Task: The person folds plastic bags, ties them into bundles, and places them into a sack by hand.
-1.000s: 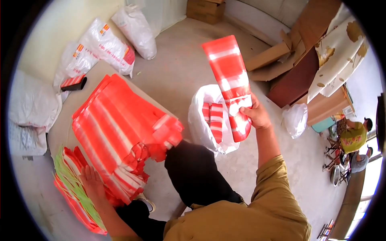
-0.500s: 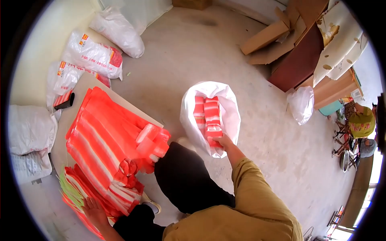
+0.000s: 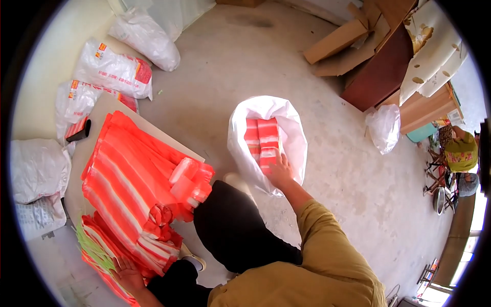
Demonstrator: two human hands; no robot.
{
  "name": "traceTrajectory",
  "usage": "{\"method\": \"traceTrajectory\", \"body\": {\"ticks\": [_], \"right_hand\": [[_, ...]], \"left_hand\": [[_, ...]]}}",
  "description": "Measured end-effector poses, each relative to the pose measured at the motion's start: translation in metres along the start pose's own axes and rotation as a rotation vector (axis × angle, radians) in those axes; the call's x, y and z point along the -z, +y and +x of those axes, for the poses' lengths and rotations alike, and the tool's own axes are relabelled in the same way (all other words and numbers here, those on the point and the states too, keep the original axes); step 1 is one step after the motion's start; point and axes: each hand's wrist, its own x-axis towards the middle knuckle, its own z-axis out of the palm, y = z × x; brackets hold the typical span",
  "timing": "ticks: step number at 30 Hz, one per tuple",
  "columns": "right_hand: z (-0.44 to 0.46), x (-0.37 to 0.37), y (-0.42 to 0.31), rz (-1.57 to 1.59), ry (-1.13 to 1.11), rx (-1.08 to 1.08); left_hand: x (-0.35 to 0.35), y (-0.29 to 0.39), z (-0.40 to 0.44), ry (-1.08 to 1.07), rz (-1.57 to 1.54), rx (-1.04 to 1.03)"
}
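My right hand (image 3: 280,171) reaches over the near rim of a white woven sack (image 3: 295,140), its fingers stretched out against the red-and-white striped bundles (image 3: 267,135) inside. Low on the left, my left hand (image 3: 128,275) lies open beside a stack of red striped plastic bags (image 3: 97,233) and thin pale-green strips (image 3: 93,250). Next to my left leg, a larger pile of red-and-white striped bags (image 3: 123,174) is spread on a board, with a folded bundle (image 3: 189,180) at its right end. Both hands appear to hold nothing.
Packed white sacks (image 3: 112,69) lean along the left wall, with another sack (image 3: 41,169) nearer me. Cardboard boxes (image 3: 337,43) and a knotted clear plastic bag (image 3: 383,128) stand at the right. A seated person (image 3: 460,151) is at the far right.
My right hand has let go of the striped bundle at the sack's near side; its fingers are now extended over the bundles, which sit lower. My left hand has shifted slightly right and down.
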Motion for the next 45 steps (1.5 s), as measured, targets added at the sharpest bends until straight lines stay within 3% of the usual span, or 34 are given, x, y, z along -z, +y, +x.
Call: {"method": "traceTrajectory", "body": {"ticks": [2, 9, 14, 19, 22, 26, 28, 32, 34, 36, 37, 40, 45], "right_hand": [[0.014, -0.002, 0.009, -0.214, 0.001, 0.158], [0.047, -0.024, 0.012, -0.004, -0.146, 0.124], [0.059, -0.080, 0.026, -0.089, -0.033, 0.153], [0.055, -0.068, 0.025, -0.183, -0.015, 0.153], [0.048, -0.040, 0.025, -0.151, -0.319, 0.004], [0.050, -0.015, 0.012, -0.284, -0.333, 0.036], [0.049, -0.011, 0.014, -0.347, -0.241, 0.108], [0.061, -0.004, 0.029, 0.062, 0.151, 0.135], [0.068, 0.013, 0.026, 0.075, 0.282, 0.207], [0.057, 0.067, -0.016, 0.138, 0.277, 0.258], [0.062, 0.076, -0.028, 0.165, 0.406, 0.383], [0.045, 0.132, -0.107, 0.442, 0.384, 0.559], [-0.063, 0.199, -0.259, 0.475, 0.221, 1.171]], "left_hand": [[-0.001, 0.000, 0.000, -0.045, 0.009, 0.013], [-0.013, -0.002, -0.007, 0.002, 0.059, -0.015], [-0.021, -0.004, -0.009, 0.074, 0.089, -0.017], [-0.035, -0.006, -0.004, -0.011, 0.076, -0.011], [-0.032, -0.007, -0.001, -0.071, 0.072, 0.016], [-0.016, -0.006, 0.000, -0.137, 0.024, 0.049], [-0.012, -0.011, -0.002, -0.105, -0.019, 0.047], [-0.020, -0.025, -0.003, 0.101, 0.179, 0.030], [-0.036, -0.030, -0.007, 0.124, 0.271, 0.029], [-0.039, -0.033, -0.008, 0.145, 0.298, 0.035], [-0.045, -0.032, -0.011, 0.153, 0.321, 0.039], [-0.055, -0.025, -0.017, 0.168, 0.361, 0.042], [-0.054, -0.019, -0.022, 0.237, 0.452, 0.025]]}}
